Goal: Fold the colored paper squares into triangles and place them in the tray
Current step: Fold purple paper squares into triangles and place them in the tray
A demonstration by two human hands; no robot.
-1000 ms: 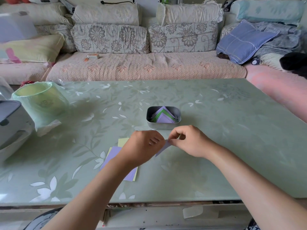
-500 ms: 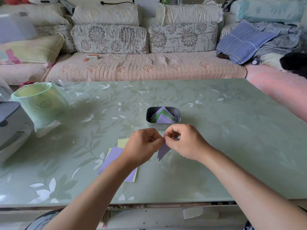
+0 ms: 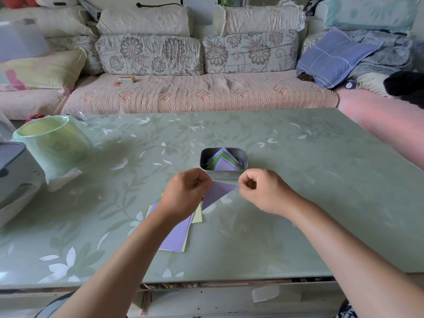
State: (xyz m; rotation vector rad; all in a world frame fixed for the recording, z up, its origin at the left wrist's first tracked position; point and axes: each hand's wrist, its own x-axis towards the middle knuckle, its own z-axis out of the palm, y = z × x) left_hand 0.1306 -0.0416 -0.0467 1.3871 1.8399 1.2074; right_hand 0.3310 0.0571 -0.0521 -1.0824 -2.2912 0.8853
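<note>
Left hand point(image 3: 185, 195) and right hand point(image 3: 261, 191) each pinch a purple paper triangle point(image 3: 216, 191); rounded metal tray point(image 3: 245, 157) beyond; glossy floral surface point(image 3: 309, 180).

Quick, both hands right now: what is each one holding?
Left hand: pinching the left corner of the purple paper triangle.
Right hand: pinching the same triangle's right tip.

purple triangle point(image 3: 219, 191): we lose its left corner behind the left hand point(image 3: 187, 195); its right tip is tucked out of sight in the right hand point(image 3: 259, 191).
paper stack point(image 3: 175, 237): the left forearm point(image 3: 137, 244) lies across it, so we can't count sheets.
tray point(image 3: 226, 174): folded pieces overlap and we can't tell how many.
grey appliance point(image 3: 13, 171): cut by the left edge.
small box point(image 3: 126, 79) on the sofa point(image 3: 197, 95): print too small for us.
black shape point(image 3: 406, 88): cut by the right edge; we can't identify it.
</note>
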